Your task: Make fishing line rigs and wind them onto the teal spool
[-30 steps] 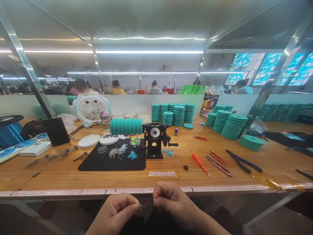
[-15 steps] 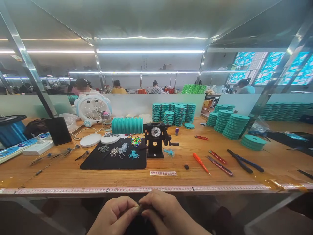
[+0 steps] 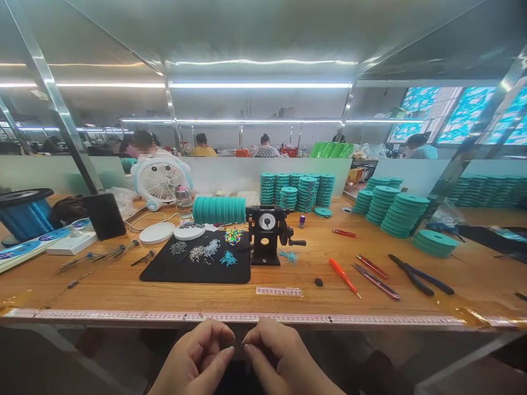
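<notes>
Both my hands are in front of the desk's near edge, just below the measuring tape [image 3: 181, 316]. My left hand [image 3: 201, 356] is closed, thumb and forefinger nearly together; anything between them is too small to make out. Beside it, my right hand [image 3: 282, 351] pinches something tiny and dark at its fingertips, whose kind I cannot tell. A narrow gap separates the two hands. Beyond them, a black mat [image 3: 164, 271] carries small piles of metal parts, colourful beads [image 3: 233, 236] and turquoise pieces [image 3: 228, 258]. A black hand-cranked winder [image 3: 264, 241] with a dial holds a row of turquoise spools [image 3: 219, 210].
Right of the winder lie an orange screwdriver [image 3: 343, 275], a thread snipper [image 3: 376, 281] and pliers [image 3: 415, 276]. Stacked turquoise spools [image 3: 404, 214] stand behind. On the left are a white fan [image 3: 162, 181], a black tablet-like panel [image 3: 104, 216] and a large blue line spool [image 3: 27, 216]. Other people sit beyond the partition.
My hands have drawn slightly apart, leaving a gap between fingertips that were together before. The view has turned a little left, so desk items appear farther right.
</notes>
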`<state>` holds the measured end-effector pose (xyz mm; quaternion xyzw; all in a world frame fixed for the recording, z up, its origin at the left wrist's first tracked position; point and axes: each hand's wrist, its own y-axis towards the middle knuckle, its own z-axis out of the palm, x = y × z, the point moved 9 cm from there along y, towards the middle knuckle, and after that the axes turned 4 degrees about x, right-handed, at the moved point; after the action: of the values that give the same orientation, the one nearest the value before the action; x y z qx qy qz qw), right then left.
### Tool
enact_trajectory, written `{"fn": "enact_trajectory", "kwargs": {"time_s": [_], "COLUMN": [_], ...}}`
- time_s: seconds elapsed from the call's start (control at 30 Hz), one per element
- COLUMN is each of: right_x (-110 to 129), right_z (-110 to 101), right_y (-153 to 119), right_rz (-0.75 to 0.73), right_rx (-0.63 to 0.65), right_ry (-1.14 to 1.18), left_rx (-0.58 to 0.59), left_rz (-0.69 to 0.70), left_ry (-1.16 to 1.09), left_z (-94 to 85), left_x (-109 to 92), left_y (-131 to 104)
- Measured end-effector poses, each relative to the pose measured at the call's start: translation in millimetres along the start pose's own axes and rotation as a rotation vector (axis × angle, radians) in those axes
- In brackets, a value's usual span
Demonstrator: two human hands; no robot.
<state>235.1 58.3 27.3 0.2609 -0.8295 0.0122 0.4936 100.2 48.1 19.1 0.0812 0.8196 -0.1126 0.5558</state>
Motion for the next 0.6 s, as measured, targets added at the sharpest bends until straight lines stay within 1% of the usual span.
{"fn": "enact_trajectory", "kwargs": {"time_s": [0.27, 0.47, 0.6], "right_x": [-7.4, -10.2, -9.5], "right_z": [4.7, 7.7, 8.9], "right_y": [1.1, 0.9, 1.7], "right_rz": [0.080, 0.124, 0.122], "right_rx": [0.026, 0.049, 0.048], "right_ry": [0.057, 0.094, 0.126], "left_rx": [-0.038, 0.016, 0.039], "left_rz": [0.002, -0.050, -0.045], "left_ry": [-0.014, -0.033, -0.026], "left_z": [-3.5, 1.1, 3.3], "left_x": [-3.8, 3.7, 1.7], "left_y": [-0.3, 0.5, 2.4]}}
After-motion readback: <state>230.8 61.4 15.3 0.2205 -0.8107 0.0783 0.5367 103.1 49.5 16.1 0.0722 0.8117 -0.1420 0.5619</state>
